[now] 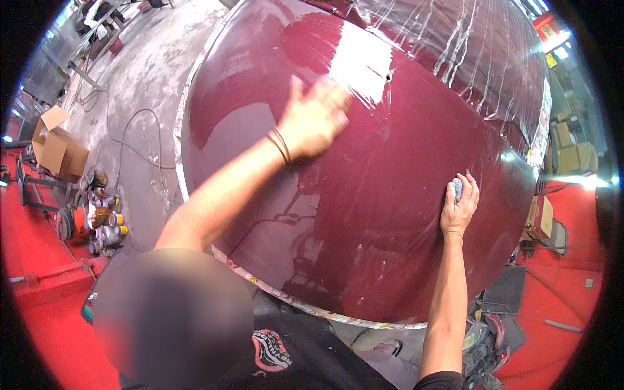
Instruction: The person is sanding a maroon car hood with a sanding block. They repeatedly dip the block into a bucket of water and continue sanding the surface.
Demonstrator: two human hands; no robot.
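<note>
A large, glossy dark red car hood (364, 214) curves in front of me, its surface wet and streaked. My left hand (315, 117) lies over its left upper part, thumb stretched apart and fingers slightly smeared by motion; nothing shows in it. Just ahead of those fingers is a bright white patch (364, 58), perhaps glare. On the hood's right side, my right hand (461, 201) curls around a small grey-blue pad (457, 190). Whether the pad is a sponge or a sanding block I cannot tell. A dark band circles my left wrist.
Masking paper (279, 296) edges the hood. Beyond it, a dark sheet (468, 52) carries white runs. Left on the floor are an open cardboard box (58, 146), several cans (107, 231) and a cable (127, 140). Another box (541, 218) stands at right.
</note>
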